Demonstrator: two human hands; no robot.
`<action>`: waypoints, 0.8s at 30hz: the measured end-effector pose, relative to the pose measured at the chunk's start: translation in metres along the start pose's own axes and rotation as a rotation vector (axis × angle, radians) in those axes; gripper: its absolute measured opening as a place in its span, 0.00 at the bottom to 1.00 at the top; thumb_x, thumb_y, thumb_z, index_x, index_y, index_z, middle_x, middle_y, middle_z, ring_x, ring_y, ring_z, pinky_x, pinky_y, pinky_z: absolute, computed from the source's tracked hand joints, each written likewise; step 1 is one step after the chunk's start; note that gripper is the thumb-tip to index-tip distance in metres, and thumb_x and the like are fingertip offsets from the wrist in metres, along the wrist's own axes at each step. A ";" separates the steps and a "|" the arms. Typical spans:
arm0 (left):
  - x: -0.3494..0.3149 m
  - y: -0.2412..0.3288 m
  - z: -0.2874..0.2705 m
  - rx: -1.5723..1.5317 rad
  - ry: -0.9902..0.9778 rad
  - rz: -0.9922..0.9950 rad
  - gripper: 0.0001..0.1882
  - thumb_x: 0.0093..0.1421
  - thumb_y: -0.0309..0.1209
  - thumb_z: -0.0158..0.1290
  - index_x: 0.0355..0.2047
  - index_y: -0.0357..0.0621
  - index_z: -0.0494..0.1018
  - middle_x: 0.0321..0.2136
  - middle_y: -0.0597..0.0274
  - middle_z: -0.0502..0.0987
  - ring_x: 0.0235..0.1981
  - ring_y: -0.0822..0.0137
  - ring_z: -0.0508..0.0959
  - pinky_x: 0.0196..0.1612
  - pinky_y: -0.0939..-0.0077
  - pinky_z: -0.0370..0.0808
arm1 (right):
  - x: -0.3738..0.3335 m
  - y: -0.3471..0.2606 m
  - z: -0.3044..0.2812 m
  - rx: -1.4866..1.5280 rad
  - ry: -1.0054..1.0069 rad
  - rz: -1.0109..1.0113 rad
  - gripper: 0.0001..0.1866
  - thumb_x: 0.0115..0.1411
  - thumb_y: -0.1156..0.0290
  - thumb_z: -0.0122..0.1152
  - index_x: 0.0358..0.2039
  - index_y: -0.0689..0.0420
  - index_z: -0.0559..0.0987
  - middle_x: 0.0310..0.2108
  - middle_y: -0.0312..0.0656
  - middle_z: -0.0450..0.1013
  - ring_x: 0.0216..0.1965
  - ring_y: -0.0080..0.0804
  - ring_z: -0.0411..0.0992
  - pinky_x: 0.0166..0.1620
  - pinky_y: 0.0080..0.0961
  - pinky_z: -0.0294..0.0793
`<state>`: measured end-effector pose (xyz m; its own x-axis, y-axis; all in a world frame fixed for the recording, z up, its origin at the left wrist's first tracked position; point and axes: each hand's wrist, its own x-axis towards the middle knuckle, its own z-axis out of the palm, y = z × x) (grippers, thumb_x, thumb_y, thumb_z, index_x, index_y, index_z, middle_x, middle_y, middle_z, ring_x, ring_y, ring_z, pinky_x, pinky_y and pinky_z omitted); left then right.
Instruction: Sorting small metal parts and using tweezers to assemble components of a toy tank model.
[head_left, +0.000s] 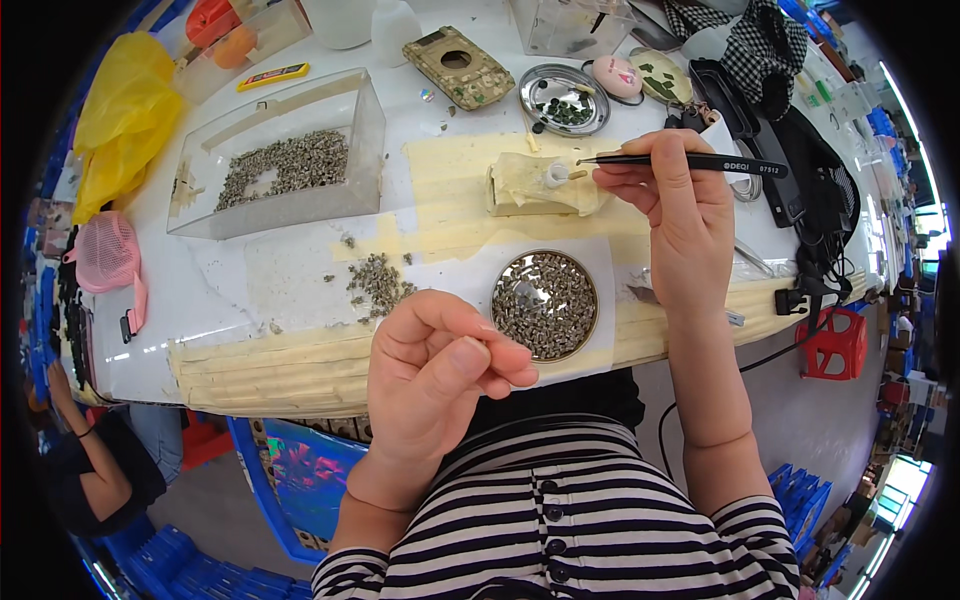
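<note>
My right hand [690,205] grips black tweezers [735,163], with their fine tips pointing left over a tape-wrapped block [510,200]. A small white nozzle-like piece [556,176] stands on that block, just below the tips. A tiny brownish bit shows beside it, close to my fingers. My left hand [425,375] is raised in front of the table edge, thumb and forefinger pinched together. Whatever they hold, if anything, is too small to make out. Right behind those fingers lies a round dish [597,305] full of small metal parts.
More small metal parts [375,285] lie loose left of the dish. A clear box [280,220] holds a heap of them. Farther back are a camouflage model hull [460,70] and a steel plate [590,85] with dark green pieces. A pink mesh item [105,250] sits far left.
</note>
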<state>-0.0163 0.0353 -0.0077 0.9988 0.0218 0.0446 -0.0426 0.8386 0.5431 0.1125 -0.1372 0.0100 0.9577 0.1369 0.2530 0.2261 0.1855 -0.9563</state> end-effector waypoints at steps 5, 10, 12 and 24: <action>0.001 -0.001 0.000 0.027 -0.016 0.000 0.08 0.63 0.28 0.47 0.37 0.34 0.68 0.28 0.51 0.78 0.29 0.65 0.80 0.29 0.82 0.77 | -0.002 0.002 0.000 -0.032 -0.004 -0.024 0.13 0.66 0.65 0.48 0.34 0.63 0.73 0.29 0.40 0.74 0.31 0.27 0.76 0.39 0.21 0.77; 0.001 -0.001 0.000 0.094 -0.005 0.013 0.08 0.63 0.29 0.48 0.36 0.35 0.68 0.27 0.52 0.77 0.27 0.66 0.79 0.27 0.82 0.76 | -0.003 0.003 0.001 -0.062 -0.005 -0.044 0.11 0.65 0.67 0.49 0.34 0.64 0.73 0.30 0.40 0.74 0.31 0.25 0.75 0.39 0.20 0.76; 0.000 0.000 0.001 0.104 -0.017 0.011 0.08 0.63 0.30 0.49 0.36 0.35 0.68 0.26 0.53 0.77 0.27 0.67 0.78 0.27 0.82 0.75 | -0.003 0.003 0.002 -0.066 -0.008 -0.054 0.11 0.65 0.68 0.49 0.34 0.64 0.74 0.30 0.39 0.74 0.31 0.24 0.75 0.39 0.19 0.76; 0.006 -0.001 0.007 0.094 -0.075 0.049 0.07 0.65 0.33 0.46 0.34 0.43 0.64 0.25 0.64 0.67 0.23 0.73 0.64 0.22 0.87 0.62 | -0.005 0.003 0.004 -0.104 -0.012 -0.075 0.10 0.64 0.70 0.50 0.34 0.65 0.73 0.31 0.39 0.73 0.31 0.24 0.75 0.39 0.19 0.75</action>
<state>-0.0107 0.0310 -0.0016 0.9908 0.0181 0.1340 -0.0974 0.7829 0.6144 0.1081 -0.1338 0.0065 0.9354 0.1383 0.3254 0.3147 0.0936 -0.9446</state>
